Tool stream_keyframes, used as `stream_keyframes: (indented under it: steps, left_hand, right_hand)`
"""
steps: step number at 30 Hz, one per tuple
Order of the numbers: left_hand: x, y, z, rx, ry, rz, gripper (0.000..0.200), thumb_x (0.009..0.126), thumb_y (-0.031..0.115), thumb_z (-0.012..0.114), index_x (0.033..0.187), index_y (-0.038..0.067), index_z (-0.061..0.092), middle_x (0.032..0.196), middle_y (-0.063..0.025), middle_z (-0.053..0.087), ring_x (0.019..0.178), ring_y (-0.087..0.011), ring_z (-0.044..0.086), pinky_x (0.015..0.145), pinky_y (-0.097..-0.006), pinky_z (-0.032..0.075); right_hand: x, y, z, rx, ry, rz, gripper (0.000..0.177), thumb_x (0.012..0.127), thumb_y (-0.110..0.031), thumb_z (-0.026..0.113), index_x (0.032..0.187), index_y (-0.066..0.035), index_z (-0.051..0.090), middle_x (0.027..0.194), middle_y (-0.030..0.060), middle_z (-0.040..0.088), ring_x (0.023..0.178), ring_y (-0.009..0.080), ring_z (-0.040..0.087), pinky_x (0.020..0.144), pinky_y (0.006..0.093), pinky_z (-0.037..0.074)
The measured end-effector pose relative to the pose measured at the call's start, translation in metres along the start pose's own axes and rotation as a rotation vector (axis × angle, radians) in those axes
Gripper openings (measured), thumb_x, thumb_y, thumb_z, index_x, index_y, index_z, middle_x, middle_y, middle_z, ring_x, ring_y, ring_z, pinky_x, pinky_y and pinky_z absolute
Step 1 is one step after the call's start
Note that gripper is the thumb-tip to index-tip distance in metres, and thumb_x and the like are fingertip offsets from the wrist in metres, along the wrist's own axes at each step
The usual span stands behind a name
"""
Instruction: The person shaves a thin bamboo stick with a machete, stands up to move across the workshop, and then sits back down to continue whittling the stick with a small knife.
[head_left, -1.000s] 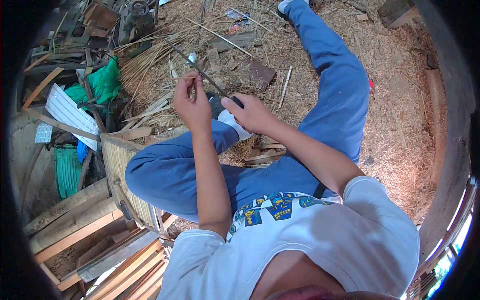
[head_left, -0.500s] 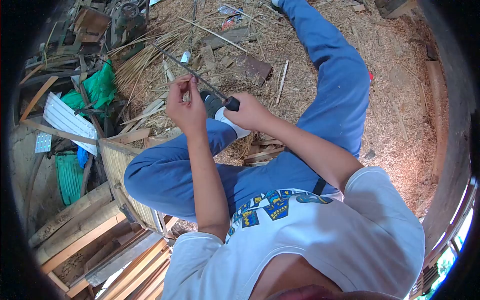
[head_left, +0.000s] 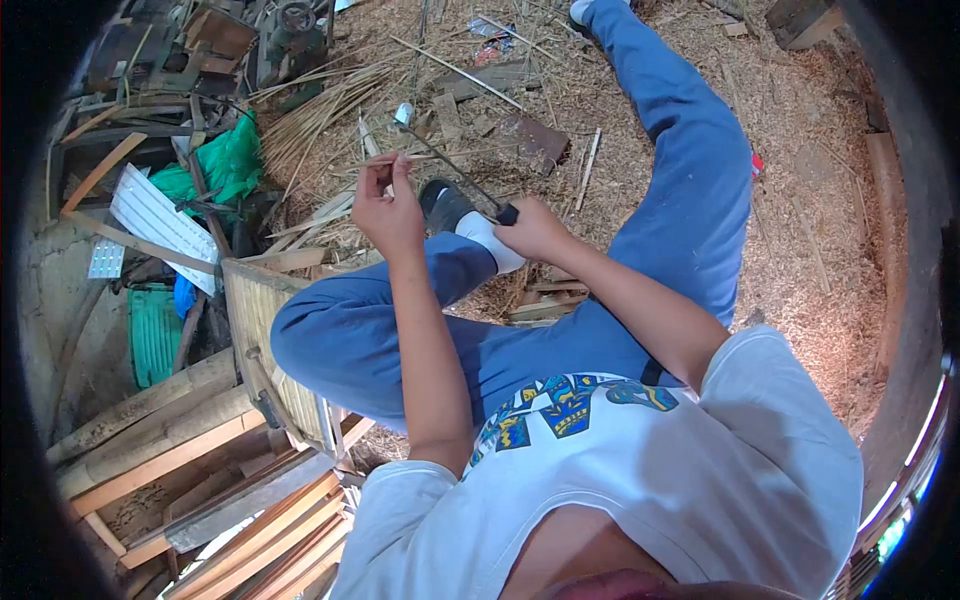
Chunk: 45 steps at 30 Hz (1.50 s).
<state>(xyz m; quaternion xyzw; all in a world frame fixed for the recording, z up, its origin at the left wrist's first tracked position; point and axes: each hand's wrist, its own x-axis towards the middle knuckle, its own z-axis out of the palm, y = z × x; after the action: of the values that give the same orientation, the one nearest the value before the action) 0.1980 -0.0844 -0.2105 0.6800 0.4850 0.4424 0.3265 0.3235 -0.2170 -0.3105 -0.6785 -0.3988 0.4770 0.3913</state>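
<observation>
My right hand (head_left: 533, 231) is wrapped round the black handle (head_left: 508, 214) of a long, thin, dark metal tool. Its narrow shaft (head_left: 455, 168) runs up and left, beside the fingertips of my left hand (head_left: 388, 215). Thumb and fingers of my left hand are raised and bent together, with a thin pale strip (head_left: 432, 156) crossing at their tips. Below the hands, my folded leg (head_left: 370, 315) ends in a white sock and a dark shoe (head_left: 445, 205).
Wood shavings (head_left: 800, 200) cover the ground, with a bundle of thin sticks (head_left: 325, 115) and a brown flat piece (head_left: 535, 140) lying ahead. At left are green plastic (head_left: 225, 165), a white ribbed panel (head_left: 160, 220) and a wooden box (head_left: 250, 315). Stacked planks (head_left: 270, 540) lie lower left.
The tool's shaft has swung away from across my left fingertips to their right. My right hand has moved slightly right and down; the whole view has shifted a little.
</observation>
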Motion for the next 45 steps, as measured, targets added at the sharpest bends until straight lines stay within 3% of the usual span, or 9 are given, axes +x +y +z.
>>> stream_keyframes:
  steps: [3, 9, 21, 25, 31, 34, 38, 41, 45]
  left_hand:
    - [0.002, -0.006, -0.004, 0.053, -0.024, -0.002, 0.006, 0.099, 0.005, 0.067, 0.101, -0.001, 0.067, 0.09, -0.0075, 0.074, 0.084, -0.0121, 0.07, 0.078, -0.0255, 0.053]
    - [0.004, 0.003, 0.005, 0.035, -0.008, -0.011, 0.005, 0.098, 0.006, 0.068, 0.1, 0.0, 0.068, 0.088, -0.0061, 0.073, 0.082, -0.0107, 0.068, 0.074, -0.0252, 0.052]
    - [0.002, 0.015, 0.016, 0.214, -0.03, 0.141, 0.004, 0.095, 0.002, 0.068, 0.098, 0.0, 0.07, 0.085, -0.0077, 0.074, 0.076, -0.0126, 0.07, 0.07, -0.027, 0.054]
    - [0.001, 0.018, 0.015, 0.198, -0.029, 0.115, 0.003, 0.094, 0.001, 0.068, 0.098, 0.001, 0.069, 0.084, -0.0077, 0.073, 0.074, -0.0124, 0.069, 0.069, -0.0265, 0.053]
    - [0.0, 0.013, 0.014, 0.107, -0.005, 0.056, 0.003, 0.095, 0.001, 0.068, 0.097, -0.001, 0.068, 0.083, -0.0095, 0.073, 0.076, -0.013, 0.07, 0.07, -0.0271, 0.054]
    - [0.002, 0.013, 0.01, 0.106, 0.003, 0.032, 0.003, 0.096, 0.001, 0.067, 0.097, -0.002, 0.067, 0.084, -0.0093, 0.073, 0.077, -0.0133, 0.071, 0.07, -0.0269, 0.054]
    - [0.007, 0.006, 0.006, 0.043, 0.042, -0.012, 0.003, 0.098, 0.002, 0.065, 0.098, -0.001, 0.066, 0.085, -0.0083, 0.073, 0.076, -0.0133, 0.071, 0.07, -0.0265, 0.054]
    - [0.006, 0.005, 0.012, -0.025, 0.057, -0.033, 0.004, 0.098, 0.003, 0.064, 0.098, -0.001, 0.065, 0.086, -0.0083, 0.073, 0.077, -0.0135, 0.072, 0.07, -0.0265, 0.054]
    - [0.005, 0.003, 0.009, -0.031, 0.036, -0.027, 0.004, 0.099, 0.002, 0.064, 0.098, -0.001, 0.064, 0.086, -0.0087, 0.072, 0.078, -0.0141, 0.072, 0.071, -0.0264, 0.055]
  right_hand:
    - [-0.009, 0.002, -0.003, 0.076, -0.011, 0.071, 0.026, 0.078, -0.024, 0.07, 0.076, 0.001, 0.066, 0.063, 0.014, 0.064, 0.058, 0.0253, 0.063, 0.059, 0.0422, 0.051]
    - [-0.01, -0.014, -0.011, 0.066, -0.033, 0.096, 0.026, 0.077, -0.025, 0.07, 0.084, 0.0, 0.071, 0.072, 0.0196, 0.069, 0.066, 0.0331, 0.068, 0.066, 0.0435, 0.053]
    - [-0.009, -0.024, -0.014, 0.12, 0.037, -0.101, 0.025, 0.079, -0.022, 0.07, 0.075, 0.002, 0.064, 0.06, 0.0107, 0.061, 0.055, 0.0208, 0.057, 0.056, 0.0415, 0.047]
    - [0.004, 0.0, -0.013, 0.069, -0.049, 0.119, 0.031, 0.077, -0.03, 0.072, 0.087, 0.0, 0.072, 0.077, 0.0214, 0.07, 0.071, 0.0367, 0.07, 0.067, 0.0452, 0.054]
    - [0.001, -0.014, -0.015, -0.048, -0.025, -0.049, 0.03, 0.078, -0.03, 0.071, 0.086, -0.001, 0.072, 0.078, 0.0192, 0.072, 0.072, 0.034, 0.071, 0.068, 0.045, 0.054]
    - [0.014, 0.003, -0.009, 0.015, -0.113, 0.187, 0.03, 0.078, -0.029, 0.071, 0.085, 0.0, 0.071, 0.078, 0.0185, 0.072, 0.073, 0.0331, 0.071, 0.068, 0.0448, 0.055]
    - [0.019, 0.001, -0.009, 0.019, -0.134, 0.243, 0.032, 0.077, -0.031, 0.071, 0.084, 0.0, 0.071, 0.078, 0.0199, 0.072, 0.072, 0.0337, 0.071, 0.069, 0.0452, 0.055]
    - [0.014, 0.001, -0.007, -0.141, -0.017, -0.056, 0.031, 0.078, -0.031, 0.071, 0.083, 0.0, 0.072, 0.077, 0.0201, 0.071, 0.071, 0.0323, 0.071, 0.069, 0.045, 0.055]
    - [0.019, 0.015, -0.007, 0.031, -0.063, 0.182, 0.028, 0.08, -0.026, 0.071, 0.075, 0.001, 0.064, 0.063, 0.0133, 0.062, 0.056, 0.0223, 0.058, 0.056, 0.0421, 0.047]
